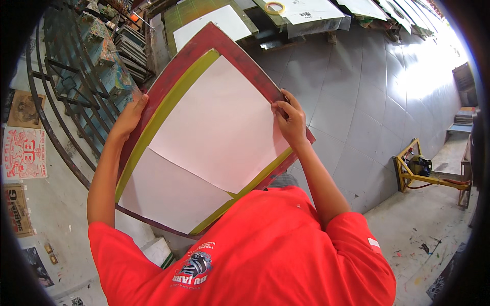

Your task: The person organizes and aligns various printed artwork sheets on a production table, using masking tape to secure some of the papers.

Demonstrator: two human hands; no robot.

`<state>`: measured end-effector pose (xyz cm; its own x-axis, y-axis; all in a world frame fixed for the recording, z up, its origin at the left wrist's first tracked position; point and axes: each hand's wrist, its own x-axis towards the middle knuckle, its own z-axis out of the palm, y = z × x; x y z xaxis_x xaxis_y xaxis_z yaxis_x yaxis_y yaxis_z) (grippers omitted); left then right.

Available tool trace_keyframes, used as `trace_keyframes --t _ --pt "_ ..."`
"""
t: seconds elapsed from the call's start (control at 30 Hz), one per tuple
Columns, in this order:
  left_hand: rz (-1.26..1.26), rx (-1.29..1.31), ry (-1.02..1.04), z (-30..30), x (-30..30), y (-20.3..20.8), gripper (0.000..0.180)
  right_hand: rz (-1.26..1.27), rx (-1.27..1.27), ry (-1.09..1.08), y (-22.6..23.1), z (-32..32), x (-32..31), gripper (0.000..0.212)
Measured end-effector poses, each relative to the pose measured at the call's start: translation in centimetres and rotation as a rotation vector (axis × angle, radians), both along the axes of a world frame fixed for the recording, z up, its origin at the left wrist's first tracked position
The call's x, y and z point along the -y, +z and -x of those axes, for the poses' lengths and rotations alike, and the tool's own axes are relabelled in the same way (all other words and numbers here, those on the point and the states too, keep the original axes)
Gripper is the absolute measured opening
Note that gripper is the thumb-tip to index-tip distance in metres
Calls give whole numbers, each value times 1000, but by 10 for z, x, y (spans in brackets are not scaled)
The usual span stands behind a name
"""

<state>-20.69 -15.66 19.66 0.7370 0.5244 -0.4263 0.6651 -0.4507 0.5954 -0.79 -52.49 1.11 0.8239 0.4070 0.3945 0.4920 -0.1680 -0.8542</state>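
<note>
In front of my chest, tilted, is a large screen-printing frame [176, 71] with a dark red border. Olive-yellow strips [171, 108] line parts of its inside edge. White sheets [219, 127] cover the middle, and one sheet edge crosses it at a slant. My left hand [131, 118] is closed round the left side of the frame, thumb on the face and the other fingers hidden behind. At the right side, my right hand [290, 120] pinches the border near the sheet's edge, its fingers bent.
Curved dark metal rails [66, 117] and paint-stained steps [99, 56] are at the left. Work tables with white sheets [212, 25] stand at the back, one bearing a tape roll [274, 8]. A yellow metal stand [408, 168] is at the right, beside grey floor tiles [352, 117].
</note>
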Motion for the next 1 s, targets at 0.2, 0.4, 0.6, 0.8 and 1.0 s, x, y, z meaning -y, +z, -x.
trace_keyframes --t 0.2,0.4,0.6,0.8,1.0 --pt "37 36 -22 -2 -13 -32 91 -28 -81 -48 3 7 10 18" --pt "-50 6 -57 -20 -5 -32 80 -6 52 -127 -10 2 10 21" --pt "-118 142 -89 -27 -2 -45 82 72 41 -174 -2 3 4 9" --pt "-188 66 -68 -38 -2 -46 84 191 122 -76 -3 -7 3 7" --pt "-75 41 -26 -49 3 -50 85 137 44 75 2 -15 22 8"
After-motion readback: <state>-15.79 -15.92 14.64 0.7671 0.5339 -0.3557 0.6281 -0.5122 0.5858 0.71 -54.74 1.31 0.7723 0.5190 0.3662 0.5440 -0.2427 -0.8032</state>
